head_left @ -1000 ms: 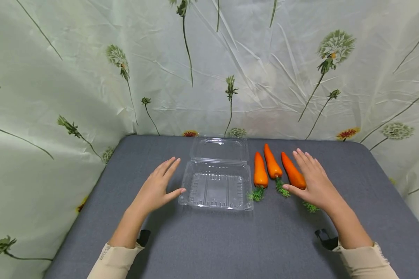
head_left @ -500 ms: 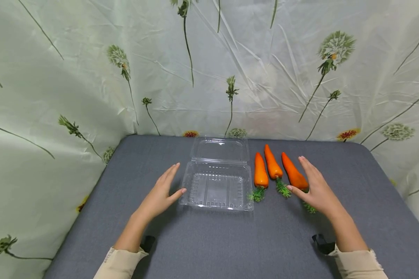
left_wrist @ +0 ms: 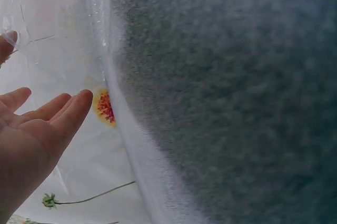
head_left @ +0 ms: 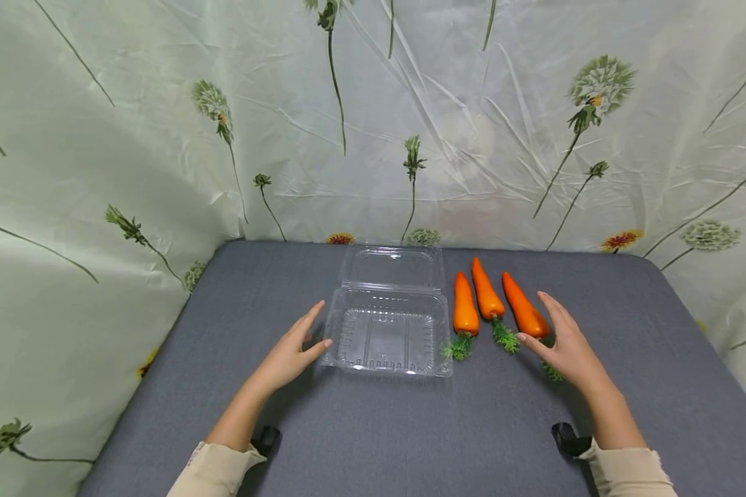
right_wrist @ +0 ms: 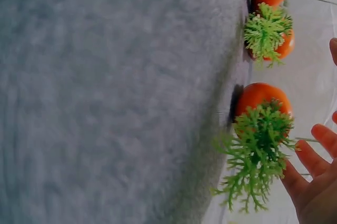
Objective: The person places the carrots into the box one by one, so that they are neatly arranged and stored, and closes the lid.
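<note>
My left hand (head_left: pixel 289 357) hovers at the left side of a clear plastic clamshell box (head_left: pixel 382 369), fingers extended and thumb apart, holding nothing. The box stands with its lid (head_left: pixel 393 268) folded back toward the wall. To its right lie three orange carrots with green leafy tops: a left carrot (head_left: pixel 465 307), a middle carrot (head_left: pixel 486 290) and a right carrot (head_left: pixel 523 307). My right hand (head_left: pixel 570 352) is just right of the right carrot, fingers loosely extended, covering part of its leaves. In the right wrist view those leaves (right_wrist: pixel 258 150) show close beside the fingertips.
A dark grey cloth covers the table (head_left: pixel 373 442). Behind it and along the left hangs a pale curtain (head_left: pixel 373 124) printed with dandelions. Each wrist wears a black camera mount, the left mount (head_left: pixel 266 440) and the right mount (head_left: pixel 568 440) both low over the table.
Both hands have drawn slightly back toward me and turned more edge-on, the right one uncovering more of the right carrot. Box and carrots stay where they were.
</note>
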Tool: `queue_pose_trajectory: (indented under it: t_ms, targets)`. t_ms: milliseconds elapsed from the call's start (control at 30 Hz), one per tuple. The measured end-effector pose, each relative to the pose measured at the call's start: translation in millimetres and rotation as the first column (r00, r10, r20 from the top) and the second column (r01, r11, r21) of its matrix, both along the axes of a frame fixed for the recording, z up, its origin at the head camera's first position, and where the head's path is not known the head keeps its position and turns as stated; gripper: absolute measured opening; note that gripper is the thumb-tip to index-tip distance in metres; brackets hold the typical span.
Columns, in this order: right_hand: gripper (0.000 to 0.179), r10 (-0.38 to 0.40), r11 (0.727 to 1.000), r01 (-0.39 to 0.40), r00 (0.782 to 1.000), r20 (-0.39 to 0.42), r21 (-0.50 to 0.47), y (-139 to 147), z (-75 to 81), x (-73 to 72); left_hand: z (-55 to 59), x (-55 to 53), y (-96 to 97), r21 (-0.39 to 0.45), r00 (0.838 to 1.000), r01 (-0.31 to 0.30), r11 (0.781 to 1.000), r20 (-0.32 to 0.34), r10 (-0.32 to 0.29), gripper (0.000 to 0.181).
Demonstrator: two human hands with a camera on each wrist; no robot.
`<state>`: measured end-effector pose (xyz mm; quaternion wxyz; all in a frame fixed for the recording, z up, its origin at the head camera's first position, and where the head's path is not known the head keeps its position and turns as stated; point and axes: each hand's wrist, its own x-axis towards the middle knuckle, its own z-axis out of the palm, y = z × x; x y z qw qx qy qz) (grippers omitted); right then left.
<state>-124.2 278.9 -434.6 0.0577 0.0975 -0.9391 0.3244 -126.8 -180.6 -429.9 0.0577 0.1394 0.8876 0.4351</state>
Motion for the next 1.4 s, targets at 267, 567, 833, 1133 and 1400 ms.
queue_pose_trajectory:
  t_ms: [267,567,833,1133,1400]
  targets:
    - [0.079,-0.043,0.997,0.048,0.996,0.082,-0.059,5.1,-6.6,-1.8,-9.4,-2.2,-1.9,0.117,0.997,0.037,0.992,0.062,-0.044,0.067]
    - [0.070,-0.060,0.992,0.070,0.994,0.094,-0.107,11.9,-17.8,-3.4,-15.5,-4.4,-2.4,0.219,0.985,0.024,0.975,0.159,-0.060,0.063]
    - [0.063,-0.057,0.986,0.068,0.995,0.077,-0.153,13.6,-27.7,-5.1,-17.7,-5.2,-1.4,0.282,0.976,0.016,0.959,0.203,-0.075,0.061]
    - [0.056,-0.093,0.985,0.102,0.993,0.071,-0.139,12.2,-28.3,-5.3,7.3,5.7,7.1,0.342,0.966,0.005,0.940,0.243,-0.094,0.059]
    - [0.051,-0.146,0.965,0.156,0.987,0.062,-0.209,11.8,-26.9,-4.7,4.6,5.1,6.5,0.395,0.967,0.026,0.918,0.222,-0.122,0.058]
